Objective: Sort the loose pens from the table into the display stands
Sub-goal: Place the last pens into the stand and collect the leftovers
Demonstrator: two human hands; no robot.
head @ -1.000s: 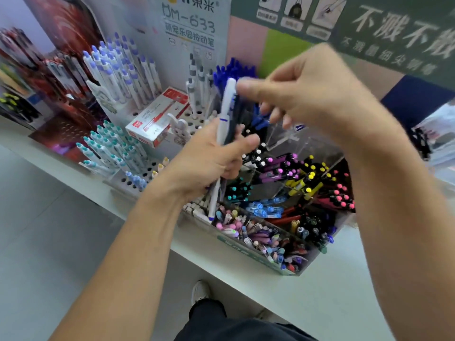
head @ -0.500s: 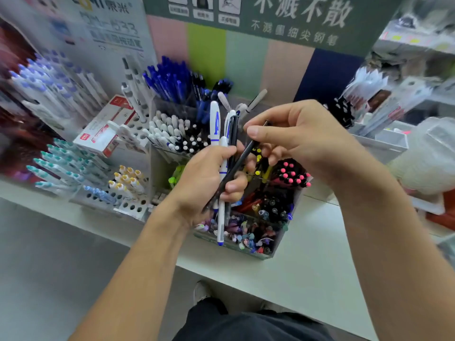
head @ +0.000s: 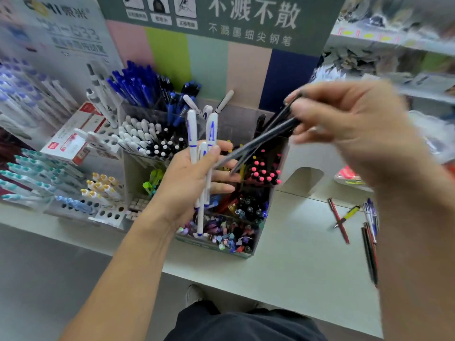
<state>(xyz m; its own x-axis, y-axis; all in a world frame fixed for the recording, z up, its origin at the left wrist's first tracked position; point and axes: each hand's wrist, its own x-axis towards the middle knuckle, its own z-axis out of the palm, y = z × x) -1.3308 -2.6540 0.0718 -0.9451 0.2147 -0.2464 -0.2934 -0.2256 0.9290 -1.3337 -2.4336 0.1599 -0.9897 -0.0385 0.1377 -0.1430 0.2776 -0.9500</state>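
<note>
Pens: left hand (head: 187, 183) grips white ones (head: 200, 166) upright, right hand (head: 344, 129) pinches dark ones (head: 258, 141) slanting down-left, now pulled farther away from the left than before.

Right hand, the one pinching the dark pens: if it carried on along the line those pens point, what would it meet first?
Probably the left hand: the dark pens in the right hand slant down-left, tips beside its fingers, above the pink-capped pens. Depth is unclear.
</note>
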